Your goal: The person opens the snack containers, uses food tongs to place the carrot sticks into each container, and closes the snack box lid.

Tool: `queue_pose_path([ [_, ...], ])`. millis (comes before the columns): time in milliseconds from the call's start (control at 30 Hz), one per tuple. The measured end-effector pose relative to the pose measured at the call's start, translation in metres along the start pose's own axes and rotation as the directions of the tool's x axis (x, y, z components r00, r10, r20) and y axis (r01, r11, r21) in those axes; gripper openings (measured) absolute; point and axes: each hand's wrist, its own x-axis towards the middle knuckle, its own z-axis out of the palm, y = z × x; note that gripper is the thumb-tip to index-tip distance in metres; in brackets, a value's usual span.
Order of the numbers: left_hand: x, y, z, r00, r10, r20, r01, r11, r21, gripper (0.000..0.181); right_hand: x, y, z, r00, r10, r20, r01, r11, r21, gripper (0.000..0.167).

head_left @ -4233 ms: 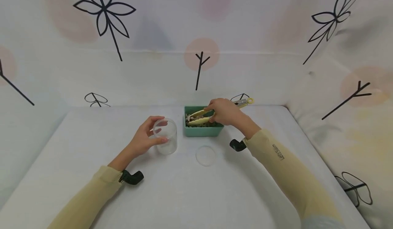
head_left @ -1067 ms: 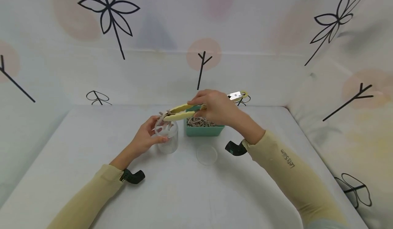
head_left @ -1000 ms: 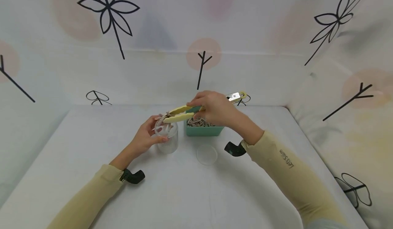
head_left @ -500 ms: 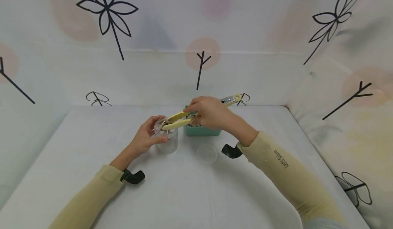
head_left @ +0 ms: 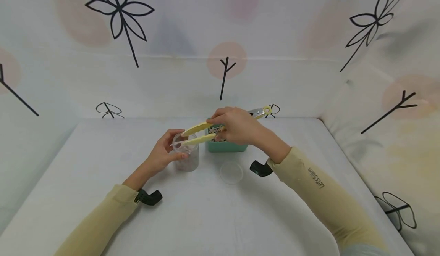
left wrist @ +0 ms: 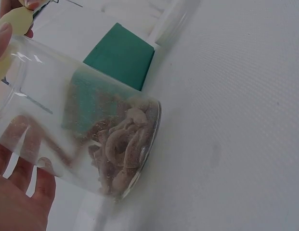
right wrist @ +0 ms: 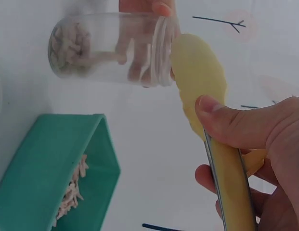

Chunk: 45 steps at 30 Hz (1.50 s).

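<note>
My left hand grips a clear jar around its upper part. Brownish, curled strips lie at the jar's bottom in the left wrist view. In my right hand is a pair of yellow-tipped tongs, pinched between thumb and fingers. The tongs' tips stand spread at the jar's mouth, with nothing visible between them. Behind my right hand sits a green box, partly hidden; the right wrist view shows pale strips inside it.
A clear round lid lies flat on the white tabletop, right of the jar and in front of the green box. A patterned cloth wall rises behind the table.
The tongs went from the green box to the jar with a bunch of strips. Their tips have since spread, and the strips have dropped into the jar. My left hand stayed around the jar.
</note>
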Motion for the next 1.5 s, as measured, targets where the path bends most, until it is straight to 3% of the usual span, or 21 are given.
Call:
queue_pose_path([
  [333,0.0,-0.002,-0.001,0.998,0.054,0.019,-0.054,0.998,0.009,0.07,-0.008,0.014,-0.008,0.997,0.047,-0.055,-0.046,0.999,0.027,0.058],
  [533,0.0,0.0,-0.002,0.997,0.065,0.042,-0.067,0.997,0.033,0.072,-0.024,0.038,-0.005,0.986,0.15,-0.07,-0.145,0.987,0.073,0.057],
  [767,0.001,0.001,-0.005,0.995,0.066,0.07,-0.07,0.996,0.06,0.074,-0.038,0.068,0.004,0.967,0.252,0.026,-0.252,0.968,0.009,0.06],
  [1067,0.002,0.001,-0.004,0.994,0.067,0.088,-0.071,0.997,0.041,0.073,-0.039,0.088,0.004,0.929,0.329,0.17,-0.305,0.94,-0.153,0.068],
  [1300,0.001,0.0,-0.003,0.996,0.053,0.078,-0.055,0.998,0.027,0.073,-0.025,0.095,0.008,0.887,0.385,0.255,-0.371,0.923,-0.106,0.064],
  [1500,0.0,-0.001,-0.003,0.995,0.062,0.078,-0.065,0.998,0.025,0.071,-0.012,0.103,0.015,0.865,0.394,0.311,-0.39,0.917,-0.076,0.057],
])
